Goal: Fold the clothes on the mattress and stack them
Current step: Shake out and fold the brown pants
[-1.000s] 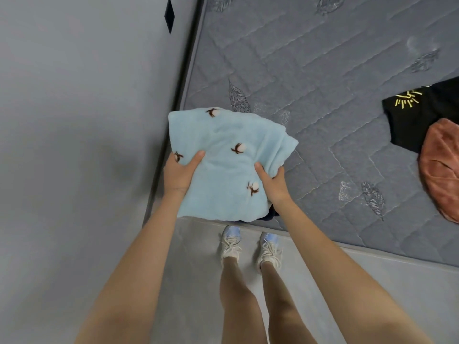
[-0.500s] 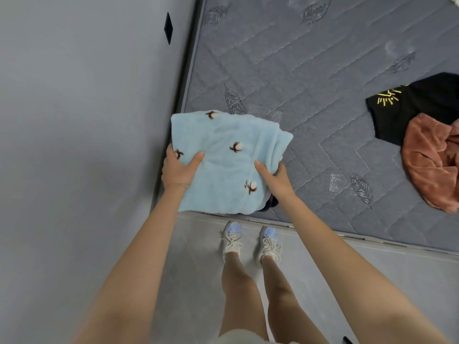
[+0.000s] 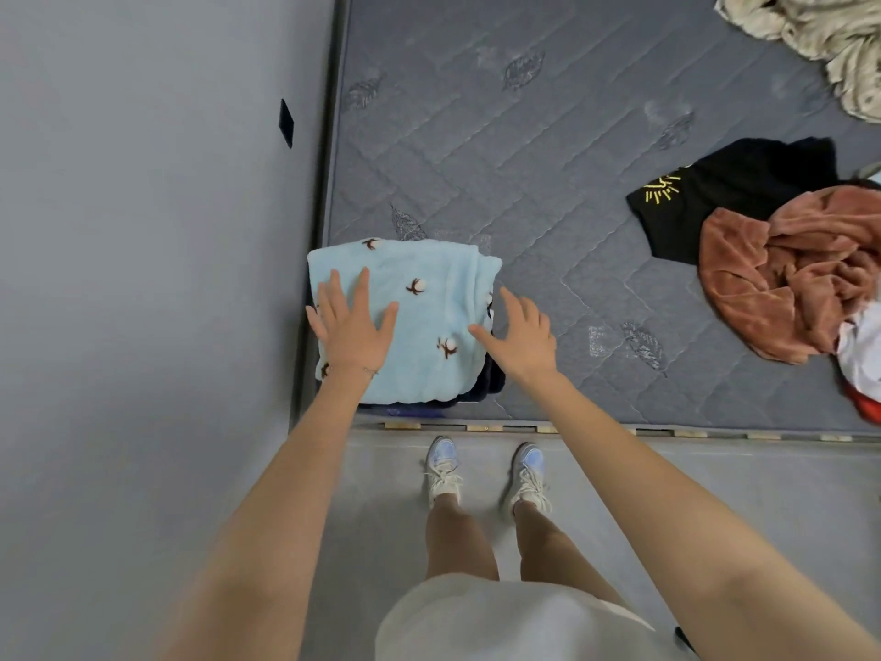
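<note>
Head view: a grey quilted mattress (image 3: 548,183) with stitched leaf marks fills the far and right part of the scene. Its left edge runs along a plain grey wall (image 3: 143,231) that carries a small black diamond mark (image 3: 286,122). The near edge sits on wooden slats (image 3: 476,427), and past them is grey floor (image 3: 381,498) where the person stands in pale shoes (image 3: 443,469).

The folded light-blue cloth (image 3: 429,322) lies in the near left corner of the mattress, on top of dark folded clothes (image 3: 491,381) that show at its near right side. The left hand (image 3: 353,331) rests flat on the blue cloth, fingers straight and spread. The right hand (image 3: 522,333) is spread at the stack's right edge, holding nothing; I cannot tell whether it touches.

The middle of the mattress is bare quilting. Well apart to the right lie a black shirt (image 3: 743,193) with a yellow print, a crumpled rust-brown fleece (image 3: 782,279) partly over it, and white (image 3: 863,355) and red (image 3: 867,407) cloth at the frame edge. A cream blanket (image 3: 820,35) is bunched in the far right corner.
</note>
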Motion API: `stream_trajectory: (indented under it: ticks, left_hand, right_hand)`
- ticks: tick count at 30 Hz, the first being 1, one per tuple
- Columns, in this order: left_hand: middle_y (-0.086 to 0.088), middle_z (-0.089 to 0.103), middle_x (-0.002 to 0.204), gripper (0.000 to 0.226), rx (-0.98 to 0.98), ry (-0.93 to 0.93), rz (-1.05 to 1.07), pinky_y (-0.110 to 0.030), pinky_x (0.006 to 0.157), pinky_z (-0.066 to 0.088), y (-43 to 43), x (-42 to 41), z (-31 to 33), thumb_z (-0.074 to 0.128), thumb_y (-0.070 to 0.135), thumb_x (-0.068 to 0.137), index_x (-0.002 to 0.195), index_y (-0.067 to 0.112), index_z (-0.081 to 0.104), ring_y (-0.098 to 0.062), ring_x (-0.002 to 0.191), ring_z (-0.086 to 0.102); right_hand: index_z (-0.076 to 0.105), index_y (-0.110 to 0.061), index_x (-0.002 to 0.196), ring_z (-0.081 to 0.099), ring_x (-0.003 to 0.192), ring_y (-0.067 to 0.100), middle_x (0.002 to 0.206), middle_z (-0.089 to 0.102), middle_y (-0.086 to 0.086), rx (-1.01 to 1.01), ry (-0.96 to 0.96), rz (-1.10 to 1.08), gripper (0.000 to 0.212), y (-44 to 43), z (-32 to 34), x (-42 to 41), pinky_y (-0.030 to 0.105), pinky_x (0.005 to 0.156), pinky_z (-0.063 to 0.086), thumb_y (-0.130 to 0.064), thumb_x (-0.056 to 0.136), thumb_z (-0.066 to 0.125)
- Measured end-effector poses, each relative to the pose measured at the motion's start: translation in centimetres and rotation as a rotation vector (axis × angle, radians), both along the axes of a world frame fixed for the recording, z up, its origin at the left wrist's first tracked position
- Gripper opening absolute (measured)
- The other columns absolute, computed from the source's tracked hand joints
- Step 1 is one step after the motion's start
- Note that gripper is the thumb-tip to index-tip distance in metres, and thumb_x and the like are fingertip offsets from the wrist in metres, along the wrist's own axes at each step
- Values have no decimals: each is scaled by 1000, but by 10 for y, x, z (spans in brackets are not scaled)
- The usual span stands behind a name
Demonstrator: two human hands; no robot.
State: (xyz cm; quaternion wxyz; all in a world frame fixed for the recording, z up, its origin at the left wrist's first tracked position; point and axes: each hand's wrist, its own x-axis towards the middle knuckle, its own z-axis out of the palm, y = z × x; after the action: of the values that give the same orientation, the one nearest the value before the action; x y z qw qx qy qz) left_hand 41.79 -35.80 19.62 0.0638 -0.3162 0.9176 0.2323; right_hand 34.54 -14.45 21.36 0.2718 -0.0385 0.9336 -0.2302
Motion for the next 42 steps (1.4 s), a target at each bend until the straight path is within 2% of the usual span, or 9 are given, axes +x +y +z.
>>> stream_trajectory:
  ticks: [4,10,14,18,23,29,42]
  left_hand:
    - [-6,3,163,66,-86,-39,-153,-52,117,-8,17,-23,23,38,57,96,153,32,17,-29,149,-4]
    - [-5,3,163,67,-185,-58,-297,-54,117,-6,75,-65,51,34,59,96,154,32,13,-29,149,-5]
    - [-5,-4,163,70,-227,-84,-405,-56,115,-9,148,-92,65,30,64,95,154,36,5,-30,149,-7]
    - [-3,-6,163,73,-219,-91,-460,-58,114,-10,239,-114,73,29,67,93,154,36,5,-32,149,-8]
    - [-5,-8,163,72,-200,-76,-550,-58,114,-10,353,-133,77,29,66,93,154,35,5,-31,149,-10]
    - [-5,-5,163,72,-190,-72,-624,-59,114,-9,452,-161,82,31,65,93,154,34,7,-31,149,-9]
    - [-5,-6,163,74,-201,-79,-746,-58,115,-8,552,-235,83,28,67,94,154,33,3,-31,149,-10]
  right_hand:
    - [14,-33,156,8,149,29,163,13,8,97,102,85,79,25,24,-20,51,119,13,-61,91,51]
    - [7,-33,156,2,151,31,164,6,6,205,147,138,80,87,55,-43,54,119,12,-60,93,48]
    - [1,-36,156,-5,151,32,165,-1,4,265,131,131,82,157,73,-58,55,119,7,-63,93,45]
    - [-2,-37,156,-11,151,32,165,-5,3,304,115,118,82,245,82,-67,56,119,4,-64,93,44]
    - [1,-36,156,-8,151,31,165,-2,4,323,151,71,81,354,90,-72,55,119,7,-64,93,44]
    - [4,-35,156,-4,151,31,165,3,3,297,168,-24,82,449,100,-82,55,119,9,-62,92,47]
    - [2,-36,155,1,150,32,164,6,5,284,159,-182,85,555,87,-129,59,118,10,-63,90,50]
